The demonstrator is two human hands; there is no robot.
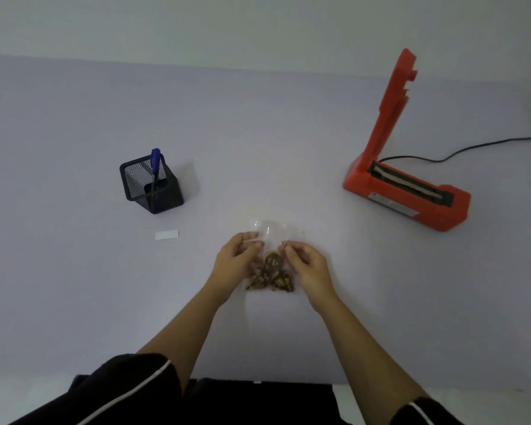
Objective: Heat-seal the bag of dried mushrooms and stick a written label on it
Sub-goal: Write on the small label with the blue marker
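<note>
Two hands meet at one clear bag [270,233], which lies on the table [288,133] near its front edge, about midway between left and right. The left hand [235,262] pinches the bag's left side between thumb and curled fingers. The right hand [308,266] does the same on the right side, fingers bent inward, so both grip the plastic just above the contents. The bag's mouth end points away from the person and looks loose and crumpled; I cannot tell whether it is sealed. Several brown mushrooms [273,276] sit bunched in the near end, between the two wrists; their exact number cannot be told.

One white label [166,234] lies flat to the left of the bag, well apart from it and touched by neither hand. No writing can be made out on it. Just behind the label stands one black mesh holder [154,191] with one blue-capped pen [155,159] upright inside.

One red sealer [411,194] sits far to the right, its arm raised almost upright so the sealing strip shows. One black cord [472,147] runs from it toward the right edge.

Two black sleeves [129,391] with a white stripe each show at the bottom.
</note>
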